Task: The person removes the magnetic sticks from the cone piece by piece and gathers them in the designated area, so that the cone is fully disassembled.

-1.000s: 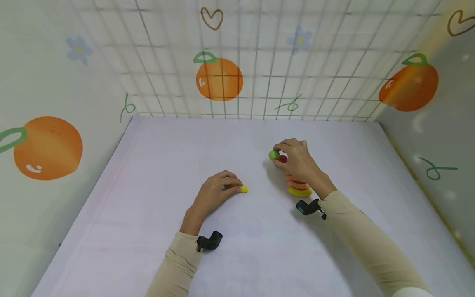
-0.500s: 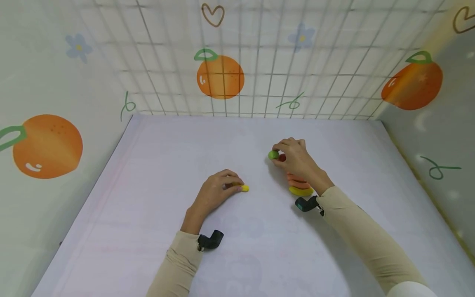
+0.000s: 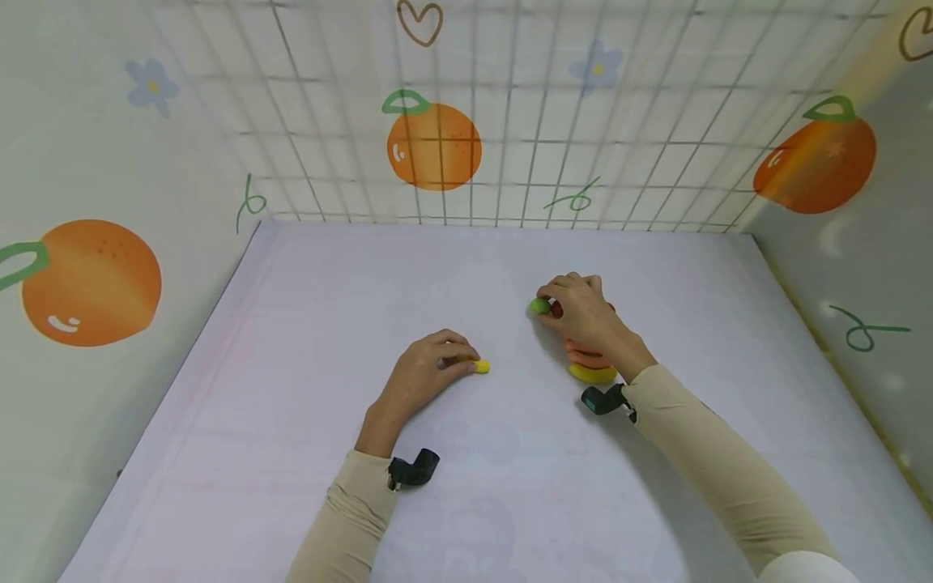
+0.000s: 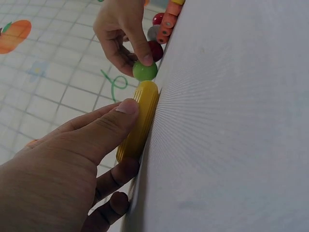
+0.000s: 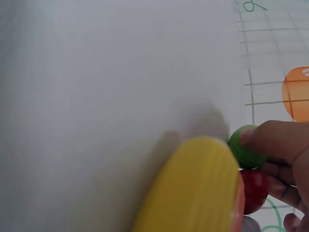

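Note:
My left hand (image 3: 426,368) pinches a yellow ribbed rod (image 4: 143,116) with rounded ends, low over the white tabletop. Between thumb and fingers of my right hand (image 3: 579,312) is a green ball (image 3: 539,306). Right beside that, a dark red ball (image 5: 254,189) shows under the same hand. Several orange rods (image 3: 585,355) lie in a row below the right wrist, and a curved yellow rod (image 3: 593,373) borders the row on the near side. In the left wrist view, a grey ball (image 4: 153,33) and another red ball (image 4: 158,19) sit by the orange rods. My right hand hides part of this group.
A white cloth with printed oranges covers the walls around the table (image 3: 291,283), and a wire grid (image 3: 510,186) shows at the back. Black wrist cameras (image 3: 415,470) stick out from both sleeves, the right one (image 3: 603,400) close to the curved yellow rod.
My right hand has come down slightly with the green ball, and some red now shows beyond its knuckles. The left hand stays nearly still with the yellow rod. The head view has tilted a little.

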Motion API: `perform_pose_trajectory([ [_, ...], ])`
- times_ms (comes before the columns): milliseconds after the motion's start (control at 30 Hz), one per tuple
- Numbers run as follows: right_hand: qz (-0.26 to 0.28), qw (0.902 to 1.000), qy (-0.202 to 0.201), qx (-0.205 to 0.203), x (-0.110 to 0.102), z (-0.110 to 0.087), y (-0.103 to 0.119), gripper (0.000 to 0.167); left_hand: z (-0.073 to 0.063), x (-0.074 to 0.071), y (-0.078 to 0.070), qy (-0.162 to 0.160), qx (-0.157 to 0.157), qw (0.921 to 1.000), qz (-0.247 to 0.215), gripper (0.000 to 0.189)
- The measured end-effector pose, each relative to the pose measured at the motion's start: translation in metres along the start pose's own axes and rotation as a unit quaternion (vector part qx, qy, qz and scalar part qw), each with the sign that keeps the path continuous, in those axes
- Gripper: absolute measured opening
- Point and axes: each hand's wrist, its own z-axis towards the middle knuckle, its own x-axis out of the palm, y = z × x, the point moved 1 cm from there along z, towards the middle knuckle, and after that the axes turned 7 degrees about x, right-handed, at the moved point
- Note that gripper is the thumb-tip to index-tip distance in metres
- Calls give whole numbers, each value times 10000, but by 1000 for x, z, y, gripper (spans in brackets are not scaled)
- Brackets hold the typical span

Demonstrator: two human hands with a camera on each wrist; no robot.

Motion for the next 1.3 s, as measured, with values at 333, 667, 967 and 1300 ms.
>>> perform_pose_trajectory([
  [333, 298, 9968, -447, -598, -1, -16, 22, 34, 0, -9, 8, -160, -255, 9995, -66, 46],
  [667, 577, 9894, -360, -1280, 21, -32, 61, 26, 0, -11, 10, 111, -359, 9993, -15, 23],
  [967, -64, 9873, 31, -1588, 38, -37, 75, 22, 3, -5, 3, 140, -284, 9995, -21, 23],
  [1300, 345, 9830, -253, -1784, 19, -48, 71, 20, 8, -3, -9, 118, -136, 9981, -595, 41],
])
